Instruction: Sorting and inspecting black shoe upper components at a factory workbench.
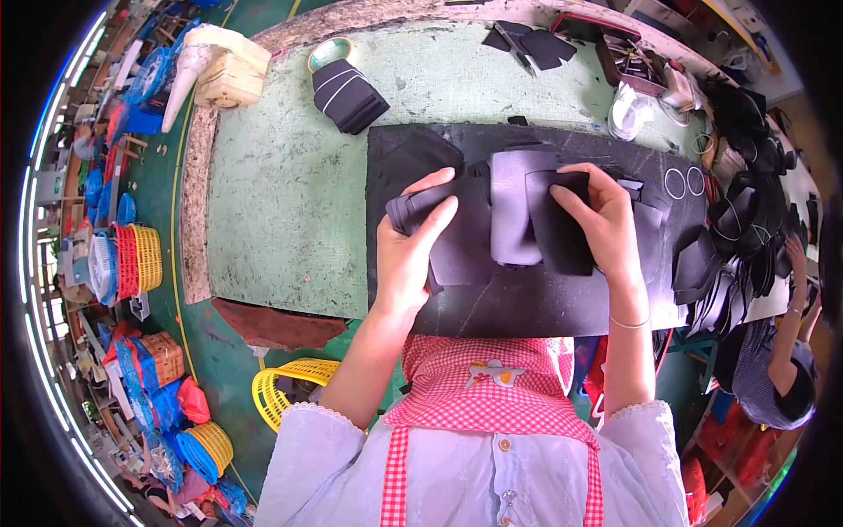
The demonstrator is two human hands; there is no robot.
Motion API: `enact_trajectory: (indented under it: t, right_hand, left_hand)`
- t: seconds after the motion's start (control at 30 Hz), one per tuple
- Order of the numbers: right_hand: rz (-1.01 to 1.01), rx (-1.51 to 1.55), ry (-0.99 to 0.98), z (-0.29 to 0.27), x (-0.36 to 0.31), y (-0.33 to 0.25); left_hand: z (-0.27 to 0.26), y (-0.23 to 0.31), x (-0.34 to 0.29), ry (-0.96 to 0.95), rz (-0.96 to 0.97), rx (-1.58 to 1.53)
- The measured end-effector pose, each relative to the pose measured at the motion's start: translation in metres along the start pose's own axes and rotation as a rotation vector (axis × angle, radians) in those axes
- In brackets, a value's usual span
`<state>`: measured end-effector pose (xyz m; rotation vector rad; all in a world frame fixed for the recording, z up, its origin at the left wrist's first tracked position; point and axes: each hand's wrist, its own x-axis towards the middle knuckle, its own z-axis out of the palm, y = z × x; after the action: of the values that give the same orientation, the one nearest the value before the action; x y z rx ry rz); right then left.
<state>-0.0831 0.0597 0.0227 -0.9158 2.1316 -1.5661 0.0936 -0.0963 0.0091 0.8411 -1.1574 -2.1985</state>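
Observation:
My left hand (411,246) is closed on a stack of dark, flat fabric-like pieces (464,233), thumb on top and fingers beneath. Between thumb and fingers of my right hand (610,228) are more black pieces (559,228), fanned out over one another. A lighter grey-looking piece (516,206) stands between the two hands; whether either hand grips it, I cannot tell. All this is above a black work mat (448,312). Other dark pieces (426,154) lie on the mat behind my left hand, and some (650,224) lie right of my right hand.
Back left on the green table (263,193) lie a banded black stack (351,101) and a tape roll (330,55). Two white rings (685,182) rest at the mat's right. Heaped black pieces (746,220) and a co-worker (773,369) are further right. A yellow basket (272,391) stands below left.

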Motion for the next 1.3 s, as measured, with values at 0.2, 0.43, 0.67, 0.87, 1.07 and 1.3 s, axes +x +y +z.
enact_trajectory:
  t: [0.2,0.43,0.67,0.87,1.07,1.3]
  right_hand:
    - [-0.065,-0.157,-0.075,0.028,-0.014,-0.025]
    - [0.137,0.129,-0.156,0.022,-0.014,-0.012]
    - [0.235,0.181,-0.143,0.027,-0.011,-0.018]
    - [0.24,0.257,-0.092,0.024,-0.014,-0.016]
    - [-0.102,-0.377,0.156,0.01,0.0,0.001]
    - [-0.127,-0.14,-0.116,0.045,-0.025,-0.049]
  left_hand:
    - [0.015,0.0,-0.004,-0.056,-0.018,-0.002]
    - [0.014,0.007,-0.005,-0.196,-0.144,-0.225]
    - [0.021,0.01,-0.009,-0.131,-0.163,-0.231]
    - [0.021,0.007,-0.011,-0.08,-0.159,-0.154]
    - [0.003,0.014,-0.008,0.046,-0.075,-0.078]
    - [0.042,0.013,-0.02,-0.203,-0.331,-0.417]
